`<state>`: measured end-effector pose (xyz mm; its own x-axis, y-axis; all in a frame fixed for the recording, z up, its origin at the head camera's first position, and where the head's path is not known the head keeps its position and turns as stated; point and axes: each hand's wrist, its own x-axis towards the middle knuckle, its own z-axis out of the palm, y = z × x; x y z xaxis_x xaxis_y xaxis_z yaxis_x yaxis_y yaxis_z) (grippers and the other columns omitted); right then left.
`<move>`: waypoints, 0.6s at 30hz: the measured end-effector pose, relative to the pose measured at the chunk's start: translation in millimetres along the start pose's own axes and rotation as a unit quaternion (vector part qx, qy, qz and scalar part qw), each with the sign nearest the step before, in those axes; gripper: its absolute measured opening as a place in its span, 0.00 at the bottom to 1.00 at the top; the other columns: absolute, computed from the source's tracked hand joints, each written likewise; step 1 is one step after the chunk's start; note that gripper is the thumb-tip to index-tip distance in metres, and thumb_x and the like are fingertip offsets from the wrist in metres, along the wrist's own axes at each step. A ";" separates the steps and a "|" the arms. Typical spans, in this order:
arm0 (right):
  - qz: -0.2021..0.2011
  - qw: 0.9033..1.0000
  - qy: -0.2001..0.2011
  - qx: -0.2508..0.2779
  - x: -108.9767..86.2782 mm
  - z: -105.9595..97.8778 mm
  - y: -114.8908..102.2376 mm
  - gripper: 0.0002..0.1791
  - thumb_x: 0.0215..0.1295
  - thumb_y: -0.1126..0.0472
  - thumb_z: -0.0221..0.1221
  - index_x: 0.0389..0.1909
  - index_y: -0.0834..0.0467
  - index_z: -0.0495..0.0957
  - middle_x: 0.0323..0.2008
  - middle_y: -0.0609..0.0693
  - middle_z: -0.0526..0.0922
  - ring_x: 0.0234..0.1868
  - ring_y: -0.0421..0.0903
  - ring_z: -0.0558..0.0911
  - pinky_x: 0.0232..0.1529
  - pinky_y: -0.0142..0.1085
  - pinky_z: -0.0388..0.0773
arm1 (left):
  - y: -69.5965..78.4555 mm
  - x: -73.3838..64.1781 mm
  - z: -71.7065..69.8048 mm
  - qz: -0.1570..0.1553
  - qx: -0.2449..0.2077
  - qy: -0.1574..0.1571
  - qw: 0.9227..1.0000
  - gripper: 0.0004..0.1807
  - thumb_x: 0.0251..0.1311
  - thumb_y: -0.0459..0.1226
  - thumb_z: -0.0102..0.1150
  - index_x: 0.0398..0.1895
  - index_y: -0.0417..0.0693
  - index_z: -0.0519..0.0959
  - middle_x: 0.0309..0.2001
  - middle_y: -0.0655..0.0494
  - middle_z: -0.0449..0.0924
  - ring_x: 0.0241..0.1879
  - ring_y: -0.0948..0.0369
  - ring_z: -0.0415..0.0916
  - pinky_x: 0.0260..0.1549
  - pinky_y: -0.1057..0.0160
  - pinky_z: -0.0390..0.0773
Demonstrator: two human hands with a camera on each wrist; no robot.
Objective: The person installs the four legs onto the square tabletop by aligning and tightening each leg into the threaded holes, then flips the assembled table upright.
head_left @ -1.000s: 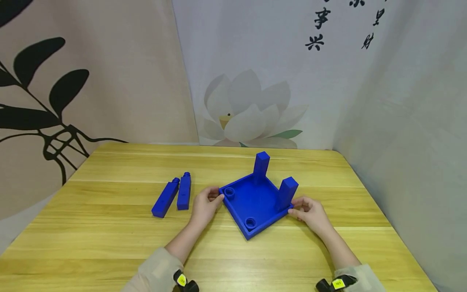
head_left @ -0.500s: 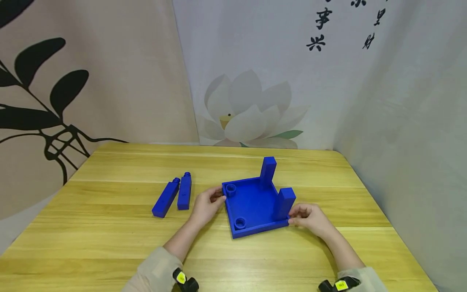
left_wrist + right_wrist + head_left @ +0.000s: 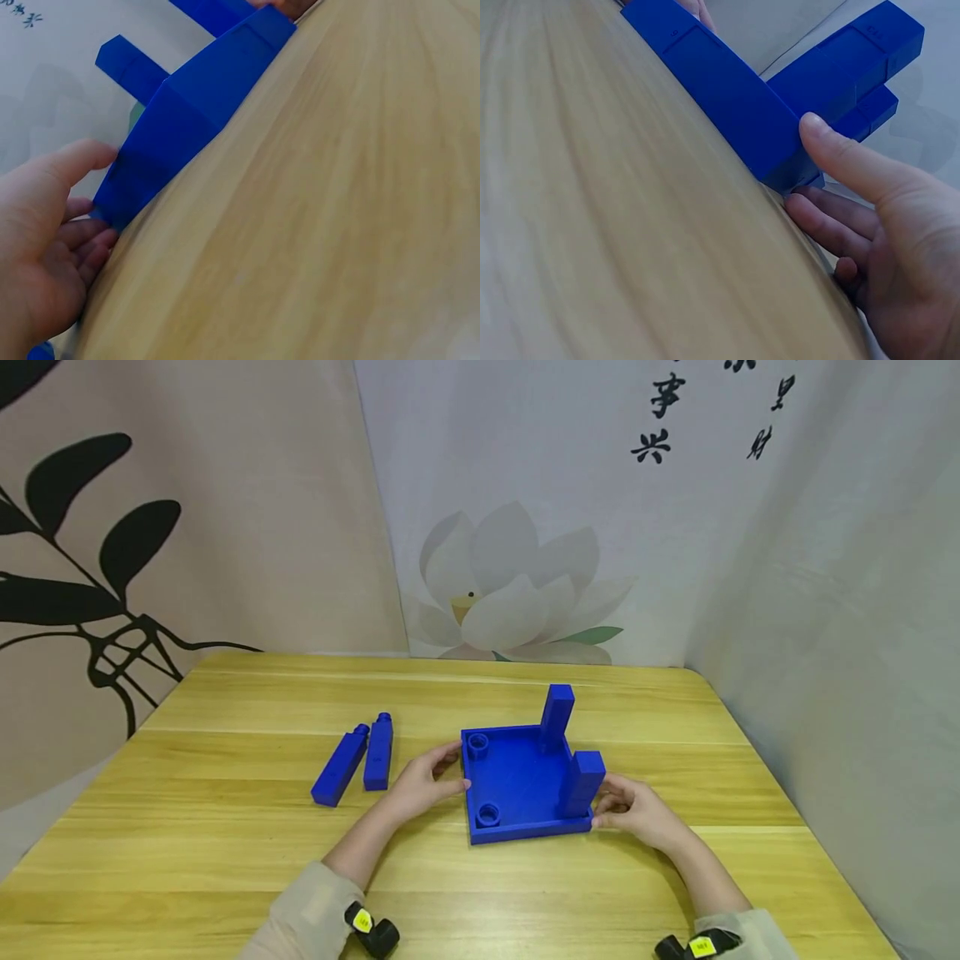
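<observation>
A blue square tabletop (image 3: 522,781) of a toy table lies underside up, with a raised rim. Two blue legs stand upright at its right corners: a far leg (image 3: 557,714) and a near leg (image 3: 582,782). Round sockets (image 3: 488,815) show at both left corners. My left hand (image 3: 423,785) touches the left wall with thumb and fingertips spread apart, the fingers at the far corner. At the near right corner, my right hand (image 3: 637,810) pinches the tabletop. In the right wrist view, the thumb (image 3: 817,124) presses the front and fingers (image 3: 817,217) sit behind that corner.
Two loose blue legs (image 3: 341,768) with threaded ends lie to the left of my left hand, side by side on the wooden table (image 3: 225,843). Printed curtains (image 3: 517,510) hang behind the table's far edge and along its right side.
The tabletop has turned clockwise, so its near edge now runs almost straight across. My right hand has followed its corner slightly nearer; my left thumb has slid from the far-left corner along the left wall.
</observation>
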<state>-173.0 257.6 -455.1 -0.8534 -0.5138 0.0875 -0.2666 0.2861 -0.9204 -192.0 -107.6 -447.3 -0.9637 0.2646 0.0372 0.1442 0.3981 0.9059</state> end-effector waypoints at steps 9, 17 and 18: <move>-0.010 0.999 -0.030 -0.040 -1.2 0.1 -3.0 0.32 0.52 0.64 0.71 0.59 0.63 0.70 0.35 0.56 0.79 0.38 0.50 0.78 0.38 0.33 0.75 | 0.2 0.0 -4.9 -0.004 0.004 -0.086 0.996 0.51 0.48 0.44 0.74 0.74 0.46 0.56 0.71 0.49 0.57 0.69 0.51 0.54 0.66 0.54 0.56; -0.011 0.998 -0.037 -0.055 -1.3 1.2 -2.6 0.29 0.52 0.62 0.71 0.54 0.61 0.71 0.33 0.55 0.77 0.35 0.50 0.76 0.35 0.32 0.71 | 2.1 -1.8 -10.3 0.007 0.009 -0.126 0.992 0.54 0.49 0.46 0.73 0.75 0.45 0.50 0.73 0.46 0.51 0.71 0.48 0.48 0.67 0.50 0.53; -0.011 0.998 -0.037 -0.055 -1.3 1.3 -2.4 0.29 0.52 0.63 0.71 0.54 0.61 0.71 0.33 0.55 0.77 0.35 0.49 0.76 0.34 0.32 0.71 | 2.2 -1.8 -10.7 0.007 0.012 -0.129 0.992 0.54 0.50 0.47 0.73 0.75 0.45 0.50 0.73 0.46 0.51 0.71 0.48 0.48 0.67 0.50 0.53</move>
<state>-170.7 256.5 -453.5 -0.8123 -0.5785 0.0742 -0.3352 0.3589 -0.8711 -192.3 -116.6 -440.9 -0.8719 0.4857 -0.0619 0.1659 0.4120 0.8960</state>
